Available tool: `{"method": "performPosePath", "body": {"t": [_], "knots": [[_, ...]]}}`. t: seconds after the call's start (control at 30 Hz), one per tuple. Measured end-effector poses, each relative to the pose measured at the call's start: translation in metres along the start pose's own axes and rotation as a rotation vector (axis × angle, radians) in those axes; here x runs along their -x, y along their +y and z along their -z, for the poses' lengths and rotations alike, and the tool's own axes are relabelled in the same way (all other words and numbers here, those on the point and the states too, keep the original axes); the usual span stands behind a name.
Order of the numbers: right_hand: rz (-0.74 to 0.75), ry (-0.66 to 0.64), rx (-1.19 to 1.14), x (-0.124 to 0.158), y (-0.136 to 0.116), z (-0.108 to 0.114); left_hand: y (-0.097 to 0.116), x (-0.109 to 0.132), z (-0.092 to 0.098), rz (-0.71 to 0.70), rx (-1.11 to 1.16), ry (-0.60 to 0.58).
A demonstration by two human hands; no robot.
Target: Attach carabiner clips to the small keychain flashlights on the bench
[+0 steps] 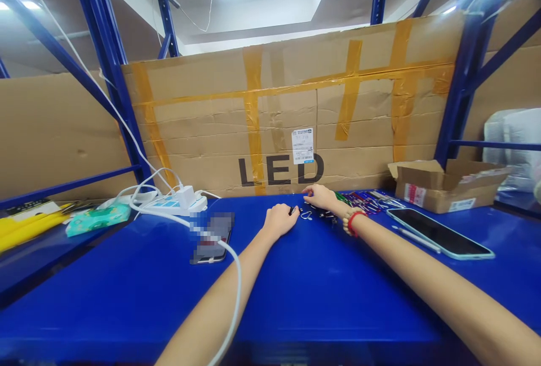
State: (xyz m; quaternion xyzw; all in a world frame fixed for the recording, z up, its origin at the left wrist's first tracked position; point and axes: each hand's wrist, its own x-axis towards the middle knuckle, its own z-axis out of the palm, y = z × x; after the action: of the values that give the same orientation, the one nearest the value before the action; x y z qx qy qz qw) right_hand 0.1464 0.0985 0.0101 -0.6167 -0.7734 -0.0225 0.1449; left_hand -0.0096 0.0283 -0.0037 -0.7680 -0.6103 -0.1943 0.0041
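Observation:
My left hand is closed near the middle of the blue shelf surface, knuckles up. At its fingertips shows a small black piece, too small to name. Just right of it lies a small white loop. My right hand, with a red and beaded bracelet on the wrist, reaches toward the back, its fingers curved and a little apart. Several small dark items lie under and beside it, partly hidden by the wrist. Further right is a row of small coloured, slender items.
To the right are a tablet-like phone, a white stylus and an opened cardboard box. On the left lie a phone, a power strip, a white cable crossing my left forearm, and a green packet. Large cardboard stands behind.

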Motion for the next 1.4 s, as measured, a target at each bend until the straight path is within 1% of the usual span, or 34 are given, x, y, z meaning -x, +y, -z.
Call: {"method": "performPosePath", "body": {"t": [0.07, 0.13, 0.23, 0.3, 0.43, 0.57, 0.73, 0.87, 0.93, 1.0, 1.17, 1.3, 1.4], "knots": [[0.049, -0.018, 0.096, -0.013, -0.01, -0.005, 0.0, 0.0, 0.0, -0.004, 0.005, 0.001], [0.074, -0.01, 0.138, -0.024, -0.02, -0.01, 0.0, 0.0, 0.0, -0.004, 0.01, 0.0], [0.083, -0.001, 0.192, -0.035, -0.031, -0.019, -0.001, 0.0, 0.0, -0.007, 0.021, -0.011], [0.073, -0.002, 0.212, -0.04, -0.033, -0.023, -0.001, 0.001, 0.0, -0.013, 0.03, -0.018], [0.045, -0.004, 0.225, -0.042, -0.03, -0.026, -0.001, 0.001, 0.0, -0.015, 0.042, -0.03], [0.037, 0.011, 0.233, -0.036, -0.02, -0.024, -0.002, 0.0, -0.002, -0.02, 0.043, -0.028], [0.027, 0.084, 0.172, -0.029, -0.016, -0.021, -0.002, 0.0, -0.002, -0.021, 0.042, -0.028], [-0.034, 0.106, 0.163, -0.032, -0.018, -0.021, -0.001, 0.001, 0.0, -0.014, 0.04, -0.025], [-0.093, 0.15, 0.162, -0.034, -0.019, -0.021, -0.001, 0.001, 0.0, -0.013, 0.036, -0.03], [-0.156, 0.167, 0.141, -0.037, -0.02, -0.021, 0.0, 0.001, -0.001, -0.018, 0.03, -0.034], [-0.27, 0.159, 0.061, -0.043, -0.019, -0.023, 0.001, 0.002, -0.001, -0.026, 0.007, -0.038], [-0.314, 0.153, -0.013, -0.05, -0.018, -0.025, 0.001, 0.003, 0.0, -0.036, -0.022, -0.042], [-0.336, 0.15, -0.026, -0.053, -0.018, -0.025, 0.002, 0.002, 0.0, -0.039, -0.04, -0.044]]}}
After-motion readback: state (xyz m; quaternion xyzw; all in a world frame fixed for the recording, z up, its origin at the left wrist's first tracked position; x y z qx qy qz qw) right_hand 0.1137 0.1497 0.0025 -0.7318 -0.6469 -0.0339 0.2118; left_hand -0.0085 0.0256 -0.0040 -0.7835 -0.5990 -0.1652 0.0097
